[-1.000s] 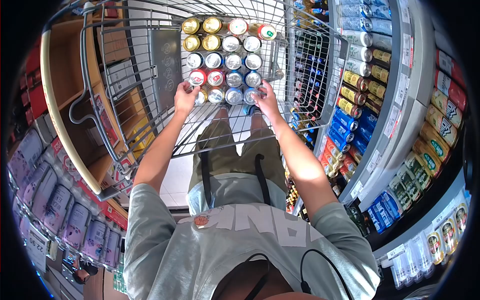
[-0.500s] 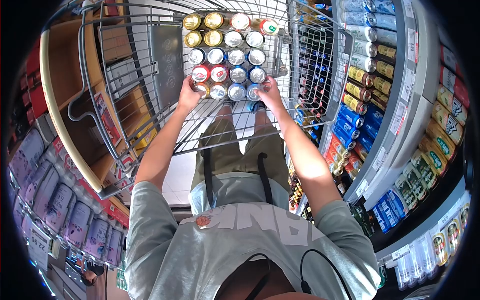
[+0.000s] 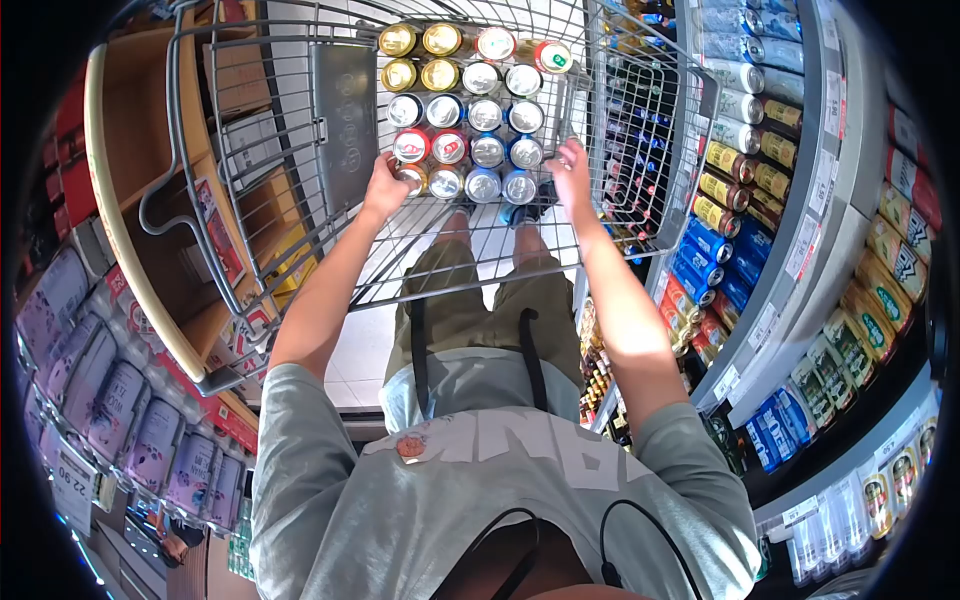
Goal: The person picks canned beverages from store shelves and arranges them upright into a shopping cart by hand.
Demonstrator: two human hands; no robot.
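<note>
Rows of drink cans [image 3: 485,117] stand upright inside a wire shopping cart [image 3: 430,285], their tops in gold, silver, red and blue. My left hand [image 3: 387,187] is at the near left corner of the block, fingers apart and touching an orange-rimmed can [image 3: 413,180]. My right hand [image 3: 571,178] is off the cans, just right of a blue-rimmed can [image 3: 519,187] in the nearest row. Its fingers are loosely bent and apart, with nothing in them. The undersides of both hands are hidden.
Shelves of cans [image 3: 720,200] run along the right, with a grey shelf edge [image 3: 800,240] and price tags. On the left are a wooden display rack [image 3: 140,150] and purple packs [image 3: 160,440]. A grey panel [image 3: 345,125] hangs on the cart's left side.
My right hand has let go of the near right can and moved right, away from it. My left hand remains by its can. Cart and cans appear shifted slightly right in view.
</note>
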